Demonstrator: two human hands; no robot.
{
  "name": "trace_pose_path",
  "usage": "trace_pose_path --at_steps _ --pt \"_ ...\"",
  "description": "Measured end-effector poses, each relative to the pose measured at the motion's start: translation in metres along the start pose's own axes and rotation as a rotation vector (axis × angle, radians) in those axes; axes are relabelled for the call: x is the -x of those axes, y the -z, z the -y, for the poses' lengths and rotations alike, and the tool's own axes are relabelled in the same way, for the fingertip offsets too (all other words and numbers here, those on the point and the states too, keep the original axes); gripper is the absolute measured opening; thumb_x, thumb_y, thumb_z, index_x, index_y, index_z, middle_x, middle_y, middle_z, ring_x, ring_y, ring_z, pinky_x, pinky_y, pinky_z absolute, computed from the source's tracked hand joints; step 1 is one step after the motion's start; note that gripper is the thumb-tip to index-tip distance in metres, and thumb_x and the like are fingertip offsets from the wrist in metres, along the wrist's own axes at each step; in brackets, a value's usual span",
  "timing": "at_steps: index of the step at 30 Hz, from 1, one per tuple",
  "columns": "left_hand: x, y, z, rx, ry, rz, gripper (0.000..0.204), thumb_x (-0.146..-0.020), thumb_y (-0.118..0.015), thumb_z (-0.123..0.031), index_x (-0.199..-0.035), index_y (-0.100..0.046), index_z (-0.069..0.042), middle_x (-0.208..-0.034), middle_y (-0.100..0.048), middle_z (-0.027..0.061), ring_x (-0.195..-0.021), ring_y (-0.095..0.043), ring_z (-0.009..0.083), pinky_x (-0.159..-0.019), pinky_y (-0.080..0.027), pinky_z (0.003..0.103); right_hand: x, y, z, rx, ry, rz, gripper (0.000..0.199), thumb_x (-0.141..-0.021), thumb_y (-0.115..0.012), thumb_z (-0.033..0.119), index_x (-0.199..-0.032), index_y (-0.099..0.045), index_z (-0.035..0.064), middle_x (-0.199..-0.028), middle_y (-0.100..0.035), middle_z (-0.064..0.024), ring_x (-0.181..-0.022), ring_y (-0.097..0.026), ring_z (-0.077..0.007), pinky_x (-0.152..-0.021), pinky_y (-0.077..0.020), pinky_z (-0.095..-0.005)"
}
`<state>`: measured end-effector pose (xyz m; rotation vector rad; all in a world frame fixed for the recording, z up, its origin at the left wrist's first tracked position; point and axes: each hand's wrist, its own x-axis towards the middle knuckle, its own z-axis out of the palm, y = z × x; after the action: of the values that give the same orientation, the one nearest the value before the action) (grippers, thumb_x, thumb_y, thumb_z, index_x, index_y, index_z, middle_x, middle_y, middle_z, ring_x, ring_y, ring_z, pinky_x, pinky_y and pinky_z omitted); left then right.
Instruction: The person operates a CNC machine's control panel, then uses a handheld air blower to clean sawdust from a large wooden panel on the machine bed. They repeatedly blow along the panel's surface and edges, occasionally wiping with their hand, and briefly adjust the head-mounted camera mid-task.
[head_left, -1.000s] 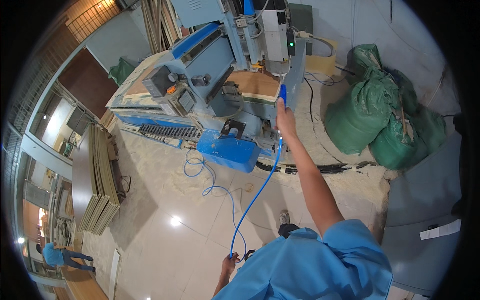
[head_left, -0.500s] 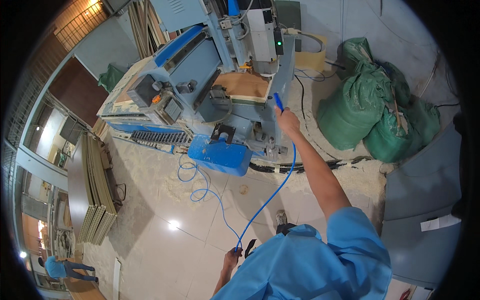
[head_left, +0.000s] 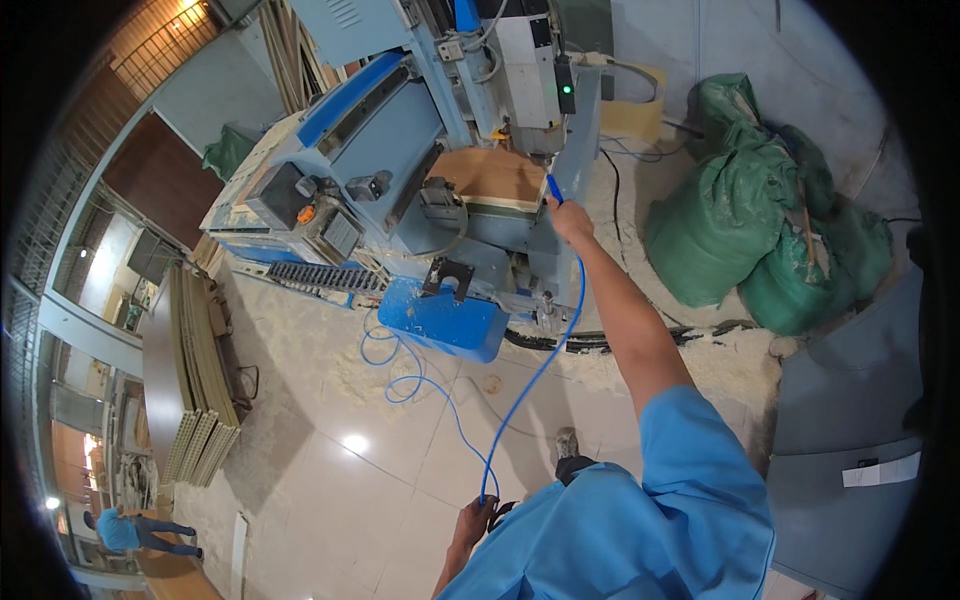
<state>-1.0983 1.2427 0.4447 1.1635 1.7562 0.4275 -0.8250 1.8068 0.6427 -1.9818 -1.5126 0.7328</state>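
Observation:
My right hand reaches forward, closed round a blue air blow gun whose tip points at the machine. From it a blue air hose runs back to my left hand, which is closed on the hose low by my side. Just beyond the blow gun lies a brown wooden panel with pale edges, on the bed of a large blue-grey woodworking machine. The hose's slack part loops over the floor below the machine's blue cover.
Bulging green sacks stand against the wall at the right. Sawdust and black cables lie along the machine's foot. Left, a stack of boards leans upright. A person in blue is far off at lower left. Grey panels stand at right.
The blow gun in my right hand has moved slightly forward and left, closer to the wooden panel, and is tilted more. My left hand still holds the hose.

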Motion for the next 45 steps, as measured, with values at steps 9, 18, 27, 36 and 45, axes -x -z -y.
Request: trace_pose_path --at_steps 9,18,27,36,45 --pt "-0.018 -0.012 -0.026 -0.025 -0.02 0.032 0.048 -0.104 -0.044 -0.045 -0.115 -0.068 -0.005 -0.09 -0.074 0.0147 -0.087 -0.072 0.0322 -0.078 -0.054 0.042 -0.045 -0.011 -0.008 0.024 0.097 -0.065 0.068 -0.103 -0.036 0.061 -0.118 -0.066 0.0013 -0.114 -0.07 -0.0246 -0.109 -0.067 -0.0405 -0.091 -0.0529 -0.0514" --pt "-0.023 -0.021 -0.047 -0.127 -0.116 0.007 0.028 -0.101 -0.054 -0.03 -0.111 -0.064 -0.006 -0.094 -0.071 0.0171 -0.085 -0.071 0.0344 -0.074 -0.054 0.044 -0.075 0.006 -0.046 -0.112 0.009 -0.116 0.072 -0.101 -0.038 0.064 -0.111 -0.065 -0.002 -0.087 -0.072 -0.0183 -0.073 -0.072 -0.0333 -0.066 -0.058 -0.0451" --pt "-0.043 -0.039 -0.037 -0.238 -0.18 0.077 0.03 -0.102 -0.053 -0.029 -0.113 -0.065 -0.004 -0.093 -0.072 0.0147 -0.086 -0.072 0.03 -0.073 -0.055 0.04 -0.064 0.01 -0.077 0.051 0.036 0.201 0.072 -0.101 -0.038 0.064 -0.109 -0.065 -0.0034 -0.093 -0.07 -0.0201 -0.069 -0.072 -0.0321 -0.06 -0.0582 -0.0424" --pt "-0.057 -0.05 -0.011 0.061 0.186 0.035 0.043 -0.1 -0.05 -0.041 -0.11 -0.07 -0.005 -0.083 -0.072 0.0128 -0.082 -0.072 0.0255 -0.076 -0.053 0.037 -0.066 0.007 -0.154 -0.149 -0.227 -0.023 0.07 -0.103 -0.04 0.06 -0.101 -0.07 -0.0028 -0.091 -0.073 -0.0199 -0.081 -0.073 -0.0319 -0.064 -0.0566 -0.0442" --pt "-0.064 -0.066 -0.021 -0.159 0.176 0.079 0.042 -0.1 -0.053 -0.045 -0.108 -0.071 -0.008 -0.086 -0.074 0.0129 -0.085 -0.072 0.0296 -0.078 -0.053 0.041 -0.036 0.023 -0.214 -0.351 -0.038 0.52 0.066 -0.098 -0.051 0.065 -0.079 -0.06 0.0025 -0.059 -0.054 -0.0043 -0.043 -0.052 -0.0149 -0.042 -0.0464 -0.034"
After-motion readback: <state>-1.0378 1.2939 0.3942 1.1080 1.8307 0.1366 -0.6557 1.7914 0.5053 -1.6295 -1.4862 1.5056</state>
